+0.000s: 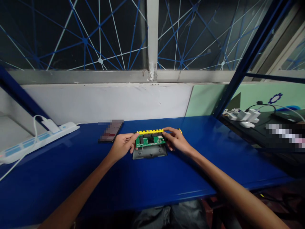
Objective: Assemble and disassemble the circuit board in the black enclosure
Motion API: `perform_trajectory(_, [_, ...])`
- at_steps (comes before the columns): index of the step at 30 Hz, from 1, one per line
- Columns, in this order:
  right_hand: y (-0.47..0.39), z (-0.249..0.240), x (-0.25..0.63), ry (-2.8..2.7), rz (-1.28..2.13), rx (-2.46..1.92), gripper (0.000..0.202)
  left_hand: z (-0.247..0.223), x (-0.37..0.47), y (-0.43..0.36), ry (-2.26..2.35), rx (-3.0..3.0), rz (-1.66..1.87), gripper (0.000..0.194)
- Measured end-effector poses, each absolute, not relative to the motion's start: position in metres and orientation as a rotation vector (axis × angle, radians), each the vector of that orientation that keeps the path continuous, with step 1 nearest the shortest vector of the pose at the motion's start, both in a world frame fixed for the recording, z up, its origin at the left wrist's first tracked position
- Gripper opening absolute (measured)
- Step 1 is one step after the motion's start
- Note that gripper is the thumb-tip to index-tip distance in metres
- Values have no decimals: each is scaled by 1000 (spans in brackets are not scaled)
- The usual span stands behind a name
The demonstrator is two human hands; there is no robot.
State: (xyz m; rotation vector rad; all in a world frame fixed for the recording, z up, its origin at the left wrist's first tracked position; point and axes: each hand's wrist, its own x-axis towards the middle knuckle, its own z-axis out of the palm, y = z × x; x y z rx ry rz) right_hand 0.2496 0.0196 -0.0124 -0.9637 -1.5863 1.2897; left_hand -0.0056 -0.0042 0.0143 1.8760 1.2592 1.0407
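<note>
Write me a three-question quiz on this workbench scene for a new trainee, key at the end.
1. True or false: the left hand and the right hand are at opposite ends of the green circuit board.
2. What colour is the toothed strip along the board's far edge?
A) red
B) yellow
C) white
3. Fill in the blank: seen from the person's seat, the white power strip lies toward the ____ side of the blue table.

Key: 1 true; 2 B; 3 left.
</note>
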Motion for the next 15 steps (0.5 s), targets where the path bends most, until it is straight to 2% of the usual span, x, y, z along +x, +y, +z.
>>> perform_trajectory(15, [-3,2,239,-1643,1241,-736,47,-4,-11,10,1313,1778,959,50])
